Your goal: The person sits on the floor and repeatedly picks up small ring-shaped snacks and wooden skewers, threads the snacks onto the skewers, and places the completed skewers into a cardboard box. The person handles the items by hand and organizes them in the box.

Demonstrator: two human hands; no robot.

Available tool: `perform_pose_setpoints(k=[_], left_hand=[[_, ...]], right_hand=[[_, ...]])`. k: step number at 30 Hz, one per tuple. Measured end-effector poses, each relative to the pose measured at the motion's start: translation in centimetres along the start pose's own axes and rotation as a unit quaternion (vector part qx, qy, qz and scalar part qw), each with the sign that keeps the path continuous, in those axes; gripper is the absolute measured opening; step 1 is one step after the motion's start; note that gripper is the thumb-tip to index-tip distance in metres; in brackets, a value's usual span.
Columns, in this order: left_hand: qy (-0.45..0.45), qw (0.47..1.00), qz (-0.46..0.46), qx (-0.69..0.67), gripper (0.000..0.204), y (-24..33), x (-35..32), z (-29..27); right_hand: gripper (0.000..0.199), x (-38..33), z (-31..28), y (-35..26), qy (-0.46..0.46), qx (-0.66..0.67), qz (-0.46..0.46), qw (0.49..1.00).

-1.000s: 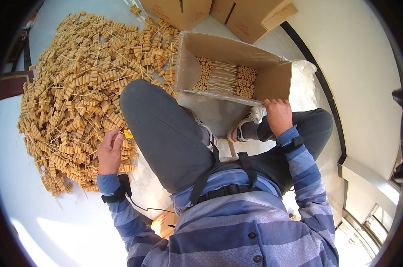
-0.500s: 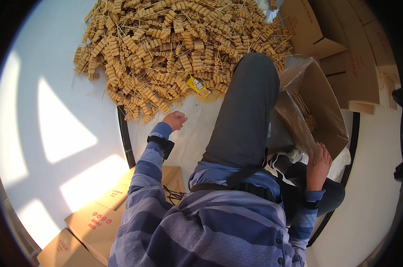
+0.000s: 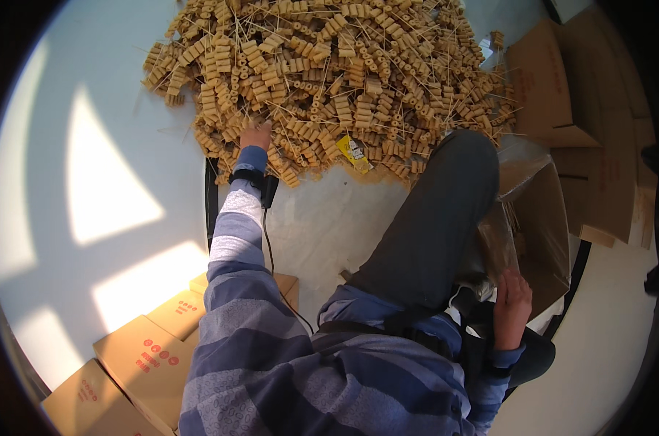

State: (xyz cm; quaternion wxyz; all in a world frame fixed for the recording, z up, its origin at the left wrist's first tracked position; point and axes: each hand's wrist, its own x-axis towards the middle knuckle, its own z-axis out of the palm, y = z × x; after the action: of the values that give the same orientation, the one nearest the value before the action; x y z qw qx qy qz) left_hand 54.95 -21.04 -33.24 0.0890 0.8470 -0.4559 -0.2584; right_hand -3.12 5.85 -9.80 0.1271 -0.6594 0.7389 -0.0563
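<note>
A big heap of tan skewers threaded with small cylinder pieces point(image 3: 344, 65) covers the white floor sheet ahead of me. My left hand point(image 3: 256, 135) reaches into the near edge of the heap, fingers down among the skewers; whether it grips one is hidden. A black band sits on that wrist. My right hand point(image 3: 512, 296) rests with fingers apart on the rim of an open cardboard box point(image 3: 544, 218) beside my raised knee in dark trousers point(image 3: 431, 218). A small yellow packet point(image 3: 353, 151) lies at the heap's edge.
Closed cardboard boxes point(image 3: 137, 356) with red markings stand at my lower left. More flattened or open cartons point(image 3: 562, 87) lie at the upper right. A thin black cable point(image 3: 267, 240) runs from my left wrist along the floor.
The view has swung left and the heap now lies straight ahead. My left hand has moved forward into the heap's edge. My right hand stays at the open box.
</note>
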Motion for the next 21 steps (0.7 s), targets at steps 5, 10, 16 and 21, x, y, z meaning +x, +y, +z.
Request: perform_pose_setpoints(k=[5,10,16,21], left_hand=[[-0.022,0.994,-0.076,0.078,0.086,3.4,5.2,0.7],[-0.144,0.979,-0.102,0.098,0.084,3.3,9.5,3.0],[-0.192,0.971,-0.144,0.008,0.057,2.3,10.3,4.8],[-0.155,0.968,-0.175,-0.085,0.048,3.7,8.2,5.2]], right_hand=[[0.016,0.7,0.7,-0.8,-0.031,0.001,-0.011,0.999],[0.015,1.3,1.3,-0.9,-0.071,0.0,-0.018,0.997],[0.014,1.5,1.9,-0.8,-0.096,0.004,-0.02,0.995],[0.014,1.7,1.7,-0.7,-0.111,0.008,-0.009,0.994]])
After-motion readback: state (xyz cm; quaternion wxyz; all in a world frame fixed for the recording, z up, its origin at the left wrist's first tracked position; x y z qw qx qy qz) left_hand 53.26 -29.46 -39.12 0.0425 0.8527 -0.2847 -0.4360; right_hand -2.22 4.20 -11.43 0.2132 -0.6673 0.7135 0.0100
